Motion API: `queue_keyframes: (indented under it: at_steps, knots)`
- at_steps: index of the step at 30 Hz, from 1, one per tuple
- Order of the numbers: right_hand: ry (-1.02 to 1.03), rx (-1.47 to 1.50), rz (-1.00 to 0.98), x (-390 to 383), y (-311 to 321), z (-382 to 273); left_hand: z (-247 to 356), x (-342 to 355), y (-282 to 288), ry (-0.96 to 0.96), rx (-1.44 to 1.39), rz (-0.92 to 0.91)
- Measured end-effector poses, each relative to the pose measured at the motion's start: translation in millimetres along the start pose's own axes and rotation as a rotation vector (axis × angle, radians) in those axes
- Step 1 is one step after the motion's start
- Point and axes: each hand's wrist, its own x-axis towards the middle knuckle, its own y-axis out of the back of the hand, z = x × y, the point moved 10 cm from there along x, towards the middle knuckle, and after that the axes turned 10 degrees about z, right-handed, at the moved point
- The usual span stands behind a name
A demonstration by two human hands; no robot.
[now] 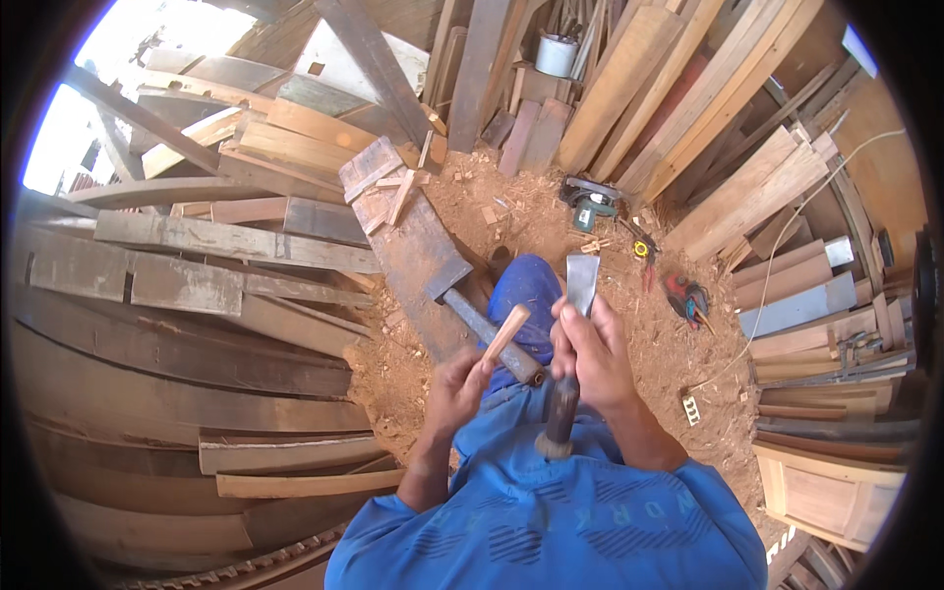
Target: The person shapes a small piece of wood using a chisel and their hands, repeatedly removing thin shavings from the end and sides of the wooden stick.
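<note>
My right hand (600, 359) is closed round a wide chisel (582, 280), its steel blade pointing away from me and its dark handle (562, 408) running back toward my shirt. In my left hand (457, 386) a short, pale wood stick (507, 329) is gripped, tilted up to the right. A hammer with a flat metal head (448, 275) and a thick grey handle (487, 326) lies between my hands and the wooden plank (413, 236); its head is on the plank and its handle end is near my lap. Chisel and stick are apart.
Small wood offcuts (401, 197) lie on the plank's far end. On the sawdust-covered floor are a green power tool (590, 208), a red and black tool (688, 298) and a power strip (691, 410). Stacked boards (226, 241) line the left; a cable (777, 246) curves at right.
</note>
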Motion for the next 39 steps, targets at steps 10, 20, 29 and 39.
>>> queue_keyframes:
  at_steps: [10,20,29,39]
  knots:
    - [-0.081,-0.020,0.045,26.4,15.6,13.7,74.4,64.7,24.0,-0.252,-0.538,0.131]
    - [-0.120,-0.025,-0.065,22.5,-9.7,45.5,58.8,69.3,-11.9,-0.286,-0.585,0.140]
    - [-0.330,0.312,-0.163,8.1,-60.9,41.8,33.8,72.5,-12.6,0.116,-0.843,-0.005]
    - [-0.254,0.143,-0.251,-40.7,-73.0,28.8,49.7,32.2,-20.1,-0.120,0.013,-0.130]
